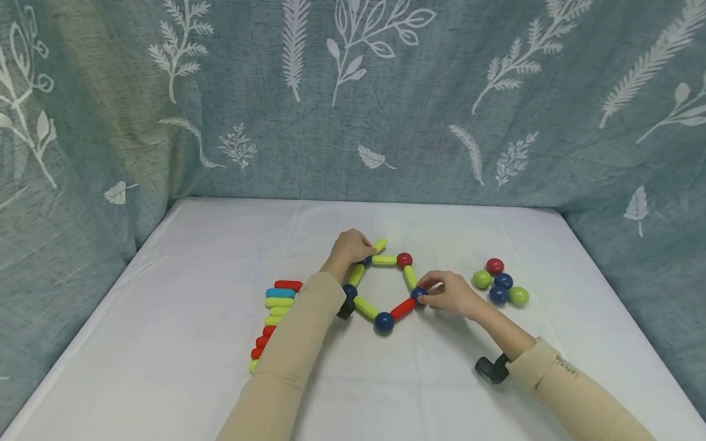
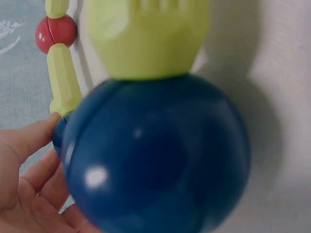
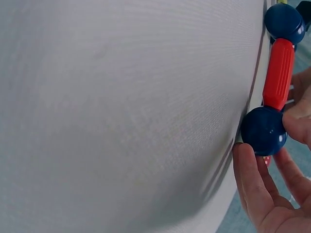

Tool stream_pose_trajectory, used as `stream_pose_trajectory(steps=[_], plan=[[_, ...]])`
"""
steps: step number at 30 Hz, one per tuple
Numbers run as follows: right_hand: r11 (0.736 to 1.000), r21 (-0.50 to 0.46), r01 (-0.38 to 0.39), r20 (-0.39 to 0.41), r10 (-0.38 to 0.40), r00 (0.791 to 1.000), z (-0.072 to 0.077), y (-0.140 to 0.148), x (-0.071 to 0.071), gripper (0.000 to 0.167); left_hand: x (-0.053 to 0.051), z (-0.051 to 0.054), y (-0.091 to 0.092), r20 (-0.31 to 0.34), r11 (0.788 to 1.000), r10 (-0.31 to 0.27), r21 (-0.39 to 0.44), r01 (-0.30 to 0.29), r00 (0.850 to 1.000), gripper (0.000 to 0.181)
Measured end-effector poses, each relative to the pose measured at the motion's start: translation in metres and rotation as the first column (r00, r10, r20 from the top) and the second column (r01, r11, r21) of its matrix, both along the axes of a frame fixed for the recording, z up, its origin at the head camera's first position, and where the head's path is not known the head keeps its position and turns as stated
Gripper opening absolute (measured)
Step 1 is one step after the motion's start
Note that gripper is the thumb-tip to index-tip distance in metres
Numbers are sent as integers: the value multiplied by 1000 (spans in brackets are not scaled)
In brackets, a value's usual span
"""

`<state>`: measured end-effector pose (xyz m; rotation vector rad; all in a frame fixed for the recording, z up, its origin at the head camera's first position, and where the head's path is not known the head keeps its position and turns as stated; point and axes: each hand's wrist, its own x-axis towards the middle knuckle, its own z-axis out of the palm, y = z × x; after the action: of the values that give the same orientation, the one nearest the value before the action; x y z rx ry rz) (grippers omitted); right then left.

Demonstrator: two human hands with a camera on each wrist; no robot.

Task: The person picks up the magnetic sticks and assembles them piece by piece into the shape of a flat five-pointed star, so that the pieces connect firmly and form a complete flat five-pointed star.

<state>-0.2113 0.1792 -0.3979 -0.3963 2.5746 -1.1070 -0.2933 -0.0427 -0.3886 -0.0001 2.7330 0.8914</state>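
Observation:
A six-sided ring of rods and balls lies on the white table. The left hand (image 1: 352, 246) pinches the blue ball (image 1: 366, 261) at its upper left, a yellow-green rod (image 1: 380, 245) pointing outward there. The right hand (image 1: 449, 293) grips the blue ball (image 1: 419, 296) at the ring's right corner, which joins a red rod (image 1: 403, 309) and a yellow-green rod (image 1: 410, 277). In the right wrist view fingers and thumb hold that ball (image 3: 264, 131). A large blue ball (image 2: 158, 155) hides part of the left hand (image 2: 34, 179) in the left wrist view.
A column of red, blue and yellow-green rods (image 1: 280, 293) lies left of the ring, partly behind the left sleeve. Several loose balls (image 1: 503, 281), red, blue and green, sit right of the right hand. A patterned curtain (image 1: 353, 141) hangs behind the table (image 1: 165, 343).

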Motion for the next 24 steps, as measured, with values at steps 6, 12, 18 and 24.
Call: stream_pose_trajectory(steps=[6, 12, 18, 24], plan=[[1000, 0, 0, 3, 0, 1000, 0, 0, 1, 25, 2, 1, -3, 14, 999, -15, -38, 16, 1000, 28], [1000, -1, 18, 6, -18, 1000, 0, 0, 2, 24, 5, 5, -5, 29, 998, -27, -53, 29, 999, 33], [999, -27, 23, 17, -23, 1000, -1, 0, 2, 24, 6, 4, -2, 0, 995, -6, -99, 6, 1000, 29], [999, -40, 36, 16, -35, 999, -1, -1, 2, 23, 6, 4, 3, -16, 994, 46, -101, -47, 999, 23]])
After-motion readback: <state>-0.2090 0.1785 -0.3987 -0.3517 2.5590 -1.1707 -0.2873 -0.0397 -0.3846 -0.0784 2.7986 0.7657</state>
